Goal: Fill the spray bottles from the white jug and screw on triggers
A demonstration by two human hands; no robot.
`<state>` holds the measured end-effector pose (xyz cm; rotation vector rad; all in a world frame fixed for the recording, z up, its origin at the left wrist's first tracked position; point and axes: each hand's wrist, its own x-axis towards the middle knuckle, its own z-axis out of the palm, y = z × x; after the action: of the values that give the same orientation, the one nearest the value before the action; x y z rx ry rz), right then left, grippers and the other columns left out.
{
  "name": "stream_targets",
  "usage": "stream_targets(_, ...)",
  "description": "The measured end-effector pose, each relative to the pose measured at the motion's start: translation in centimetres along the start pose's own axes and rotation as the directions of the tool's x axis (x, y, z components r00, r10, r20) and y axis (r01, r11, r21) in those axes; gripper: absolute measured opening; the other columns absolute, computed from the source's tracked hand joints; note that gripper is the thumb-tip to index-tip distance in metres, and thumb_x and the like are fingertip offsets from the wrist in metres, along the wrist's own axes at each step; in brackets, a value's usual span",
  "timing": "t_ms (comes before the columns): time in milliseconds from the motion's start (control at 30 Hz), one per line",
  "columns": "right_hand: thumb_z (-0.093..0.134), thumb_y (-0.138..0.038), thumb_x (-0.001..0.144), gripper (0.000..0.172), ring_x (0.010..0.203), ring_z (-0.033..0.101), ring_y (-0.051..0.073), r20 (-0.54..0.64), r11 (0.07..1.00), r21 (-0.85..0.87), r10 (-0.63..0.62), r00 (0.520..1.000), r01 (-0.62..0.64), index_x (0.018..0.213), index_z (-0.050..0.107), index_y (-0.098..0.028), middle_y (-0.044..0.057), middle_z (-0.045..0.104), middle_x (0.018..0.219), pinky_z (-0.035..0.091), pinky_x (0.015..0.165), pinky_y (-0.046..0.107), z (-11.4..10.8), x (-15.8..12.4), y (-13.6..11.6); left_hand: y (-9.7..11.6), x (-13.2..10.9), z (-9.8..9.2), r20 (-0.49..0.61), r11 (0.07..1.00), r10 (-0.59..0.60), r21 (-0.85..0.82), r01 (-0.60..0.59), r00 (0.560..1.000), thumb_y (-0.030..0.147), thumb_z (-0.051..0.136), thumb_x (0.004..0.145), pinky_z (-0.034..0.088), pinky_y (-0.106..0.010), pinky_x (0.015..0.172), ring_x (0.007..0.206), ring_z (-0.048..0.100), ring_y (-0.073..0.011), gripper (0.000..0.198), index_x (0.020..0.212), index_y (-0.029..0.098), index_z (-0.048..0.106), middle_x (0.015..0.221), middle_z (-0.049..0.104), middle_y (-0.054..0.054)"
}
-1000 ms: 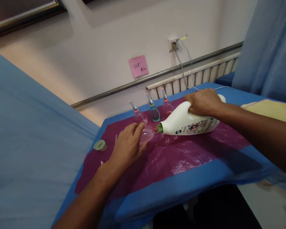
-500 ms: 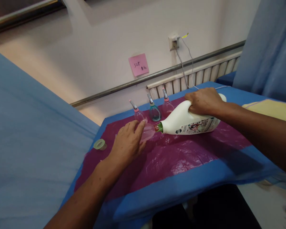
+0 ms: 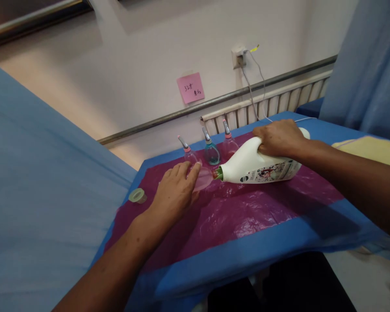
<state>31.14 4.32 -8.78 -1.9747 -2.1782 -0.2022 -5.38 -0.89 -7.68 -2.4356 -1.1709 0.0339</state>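
My right hand (image 3: 277,136) is wrapped round the handle of a white laundry detergent bottle (image 3: 242,164), which lies tipped on its side with its green-rimmed mouth facing left. Against that mouth sits the neck of a clear pinkish plastic bottle (image 3: 204,178), also on its side. My left hand (image 3: 175,186) is closed round the base of this bottle, and its fingertips are partly hidden. Just behind stand a clear bottle with a pink-collared pump (image 3: 186,148), a teal pump bottle (image 3: 211,151) and another pink-collared pump bottle (image 3: 229,145).
A translucent green cap (image 3: 137,196) rests at the left on purple plastic sheeting (image 3: 234,216) over a blue-covered table (image 3: 247,249). Yellow cloth (image 3: 370,149) lies at the right. Behind are a radiator (image 3: 286,97) and a plugged-in cable (image 3: 251,91). Blue curtains (image 3: 42,186) hang on both sides.
Both bottles keep nearly the same pose, mouth to mouth. The whole view has shifted very slightly; both hands keep their holds.
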Motion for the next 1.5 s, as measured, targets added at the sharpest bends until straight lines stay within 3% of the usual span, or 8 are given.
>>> stream_targets(133,0.064,-0.041,0.095,0.031,0.093,0.071,0.035,0.01,0.997,-0.07,0.017,1.0,-0.017,0.117,0.082,-0.03,0.014,0.082,0.102,0.038,0.076,0.042,-0.2,-0.1,-0.1,0.0,0.1,-0.1,-0.003,1.0,0.007,0.003,-0.007,1.0,0.027,0.075,0.099,0.056,-0.057,0.111,0.14,0.063,-0.0446,0.072,0.165,0.016,0.046,0.159,0.06,-0.026)
stream_targets(633,0.066,-0.045,0.095,0.031,0.092,0.071,0.034,0.006,0.999,-0.037,0.019,1.0,-0.019,0.116,0.082,-0.029,0.014,0.082,0.101,0.038,0.078,0.041,0.0,0.1,0.1,0.1,0.5,-0.7,0.012,1.0,0.026,0.016,-0.027,1.0,0.024,0.081,0.095,0.054,-0.057,0.115,0.145,0.061,-0.0451,0.077,0.165,0.015,0.048,0.16,0.06,-0.026)
stream_targets(800,0.062,-0.042,0.097,0.033,0.094,0.071,0.034,0.006,0.996,-0.088,0.016,1.0,-0.015,0.12,0.082,-0.028,0.016,0.083,0.103,0.039,0.077,0.041,-0.2,0.0,0.0,-0.1,0.5,-0.6,-0.001,0.998,0.049,0.049,-0.048,0.999,0.022,0.074,0.098,0.055,-0.057,0.114,0.143,0.061,-0.0449,0.072,0.164,0.011,0.047,0.161,0.059,-0.027)
stream_targets(967,0.06,-0.044,0.097,0.035,0.095,0.071,0.034,0.008,0.997,-0.078,0.021,1.0,-0.02,0.121,0.082,-0.031,0.013,0.083,0.104,0.039,0.076,0.041,-0.2,0.0,0.1,-0.3,0.7,-0.6,-0.019,0.997,0.064,0.051,-0.063,0.998,0.026,0.077,0.096,0.056,-0.057,0.112,0.141,0.062,-0.0435,0.076,0.164,0.018,0.045,0.16,0.061,-0.024)
stream_targets(1500,0.062,-0.042,0.096,0.033,0.093,0.072,0.036,0.007,0.998,-0.06,0.017,1.0,-0.017,0.119,0.082,-0.03,0.015,0.082,0.101,0.037,0.078,0.042,-0.2,0.1,0.3,-0.1,1.2,-1.5,0.0,0.996,0.057,0.07,-0.057,0.998,0.023,0.079,0.095,0.056,-0.057,0.112,0.141,0.062,-0.043,0.075,0.163,0.018,0.048,0.158,0.062,-0.023)
